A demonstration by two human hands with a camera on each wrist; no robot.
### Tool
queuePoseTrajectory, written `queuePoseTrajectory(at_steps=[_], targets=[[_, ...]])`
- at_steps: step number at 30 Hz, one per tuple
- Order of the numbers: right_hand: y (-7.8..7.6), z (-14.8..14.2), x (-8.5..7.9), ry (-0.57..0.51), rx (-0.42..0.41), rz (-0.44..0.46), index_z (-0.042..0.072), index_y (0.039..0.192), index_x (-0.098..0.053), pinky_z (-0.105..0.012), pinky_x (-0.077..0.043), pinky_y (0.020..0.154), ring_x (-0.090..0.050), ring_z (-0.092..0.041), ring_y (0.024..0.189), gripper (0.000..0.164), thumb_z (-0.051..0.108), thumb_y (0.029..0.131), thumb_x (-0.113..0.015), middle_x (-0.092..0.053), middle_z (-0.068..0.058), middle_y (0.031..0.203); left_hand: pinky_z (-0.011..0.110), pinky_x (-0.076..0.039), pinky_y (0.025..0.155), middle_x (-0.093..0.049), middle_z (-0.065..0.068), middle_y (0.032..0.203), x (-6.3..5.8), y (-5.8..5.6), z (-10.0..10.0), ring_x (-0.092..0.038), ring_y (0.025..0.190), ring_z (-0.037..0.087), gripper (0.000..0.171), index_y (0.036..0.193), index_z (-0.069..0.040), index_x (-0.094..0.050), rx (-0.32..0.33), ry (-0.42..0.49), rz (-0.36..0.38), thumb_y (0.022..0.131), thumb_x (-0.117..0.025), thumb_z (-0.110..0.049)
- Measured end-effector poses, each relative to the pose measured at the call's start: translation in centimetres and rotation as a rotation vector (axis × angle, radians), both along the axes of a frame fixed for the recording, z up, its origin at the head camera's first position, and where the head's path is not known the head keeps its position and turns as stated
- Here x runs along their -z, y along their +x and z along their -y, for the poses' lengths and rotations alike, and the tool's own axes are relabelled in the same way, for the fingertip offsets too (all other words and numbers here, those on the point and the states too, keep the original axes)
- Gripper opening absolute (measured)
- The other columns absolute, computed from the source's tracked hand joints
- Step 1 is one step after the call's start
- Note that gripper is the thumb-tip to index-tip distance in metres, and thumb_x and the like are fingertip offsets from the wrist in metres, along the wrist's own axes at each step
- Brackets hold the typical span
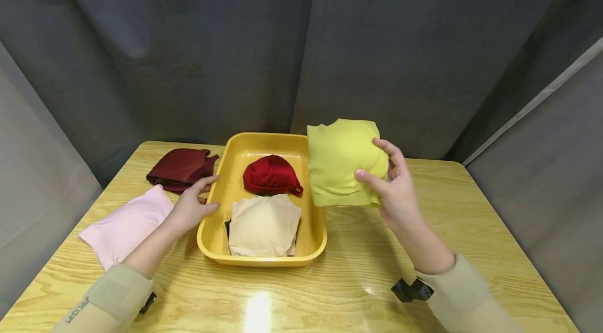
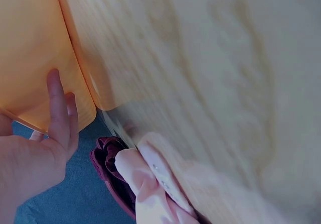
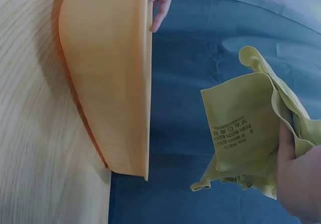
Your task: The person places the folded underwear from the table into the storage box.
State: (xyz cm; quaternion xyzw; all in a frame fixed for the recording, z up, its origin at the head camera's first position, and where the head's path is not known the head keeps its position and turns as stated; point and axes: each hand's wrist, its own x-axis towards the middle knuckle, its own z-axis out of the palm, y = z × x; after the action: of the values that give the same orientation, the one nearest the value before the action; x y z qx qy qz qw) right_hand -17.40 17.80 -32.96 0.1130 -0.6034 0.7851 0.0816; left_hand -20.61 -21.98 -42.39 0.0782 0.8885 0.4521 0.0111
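Note:
My right hand (image 1: pixel 398 191) grips a folded yellow bra (image 1: pixel 346 160) in the air, overlapping the tub's right edge in the head view. Its thumb lies on the near face, and printed size text shows in the right wrist view. With my left hand (image 1: pixel 193 204) I hold the left rim of a yellow plastic tub (image 1: pixel 214 239). Thumb and index finger reach over the rim; two straight fingers (image 2: pixel 58 108) lie against the outer wall in the left wrist view. Inside the tub are a red folded bra (image 1: pixel 272 175) and, nearer me, a beige one (image 1: pixel 265 225).
Left of the tub, a maroon folded bra (image 1: pixel 181 168) lies toward the back of the wooden table (image 1: pixel 452 228). A pink one (image 1: pixel 129 225) lies in front of it, beside my left forearm. Grey curtains (image 1: pixel 226 50) stand behind the table and on both sides.

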Motion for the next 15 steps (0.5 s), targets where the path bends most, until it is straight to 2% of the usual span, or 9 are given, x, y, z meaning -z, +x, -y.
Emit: queuePoseTrajectory(at_steps=[15], targets=[[-1.7, 3.0, 1.0, -0.096, -0.068, -0.014, 0.017, 0.134, -0.04, -0.029, -0.055, 0.079, -0.052, -0.019, 0.106, 0.066, -0.018, 0.081, -0.059, -0.041, -0.006, 0.125, 0.036, -0.055, 0.072, -0.049, 0.026, 0.127, 0.2, -0.1, 0.1, -0.062, 0.095, 0.036, 0.064, 0.143, -0.007, -0.037, 0.002, 0.001, -0.008, 0.084, -0.064, -0.005]])
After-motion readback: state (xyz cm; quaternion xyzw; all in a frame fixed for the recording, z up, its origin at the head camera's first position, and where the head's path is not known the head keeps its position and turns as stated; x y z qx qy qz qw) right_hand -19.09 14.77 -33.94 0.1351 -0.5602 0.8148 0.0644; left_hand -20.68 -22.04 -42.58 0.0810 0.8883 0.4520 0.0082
